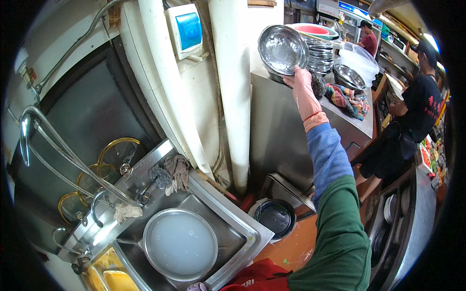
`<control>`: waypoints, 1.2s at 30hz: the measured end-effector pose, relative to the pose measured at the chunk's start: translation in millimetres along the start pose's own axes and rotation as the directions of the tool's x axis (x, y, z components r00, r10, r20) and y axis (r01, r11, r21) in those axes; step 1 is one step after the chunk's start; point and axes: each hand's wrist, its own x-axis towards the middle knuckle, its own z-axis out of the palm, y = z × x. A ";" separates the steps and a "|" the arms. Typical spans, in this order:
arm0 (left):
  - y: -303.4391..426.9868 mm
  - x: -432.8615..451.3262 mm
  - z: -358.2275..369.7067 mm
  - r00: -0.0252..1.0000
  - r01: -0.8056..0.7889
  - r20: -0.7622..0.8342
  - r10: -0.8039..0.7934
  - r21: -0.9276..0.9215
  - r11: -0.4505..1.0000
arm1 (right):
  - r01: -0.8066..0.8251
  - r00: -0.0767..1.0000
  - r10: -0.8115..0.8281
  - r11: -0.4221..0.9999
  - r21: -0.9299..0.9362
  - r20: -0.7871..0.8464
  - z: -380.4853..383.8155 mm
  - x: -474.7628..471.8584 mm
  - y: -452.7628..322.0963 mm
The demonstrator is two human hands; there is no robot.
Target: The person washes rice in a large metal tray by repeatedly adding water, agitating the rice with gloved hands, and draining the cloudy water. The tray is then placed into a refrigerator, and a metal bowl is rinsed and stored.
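My right hand [304, 91], in a pink rubber glove, grips the rim of a shiny metal bowl [283, 49], tilted with its inside towards me, above the stainless steel counter. Behind it rises a stack of metal bowls [321, 56], and a dark scouring pad [318, 86] lies beside the wrist. At the bottom edge only a bit of my left hand [197, 287], in a purplish glove, shows by the sink's rim; its fingers are cut off from view. A large metal basin [180, 244] of cloudy water sits in the steel sink [233, 236].
Metal bowls [349, 77], a patterned cloth [349, 99] and clear plastic tubs [358, 62] share the counter [284, 109]. A black bucket [275, 218] stands on the floor. Faucets [97, 207] and glass lids [120, 156] are behind the sink. Two people [418, 105] [368, 40] stand at right.
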 end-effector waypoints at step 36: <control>7.1 4.7 -11.2 1.000 -0.019 0.002 0.019 -0.016 1.000 | -0.078 0.996 0.048 0.903 -0.423 -0.081 -20.9 12.8 -13.0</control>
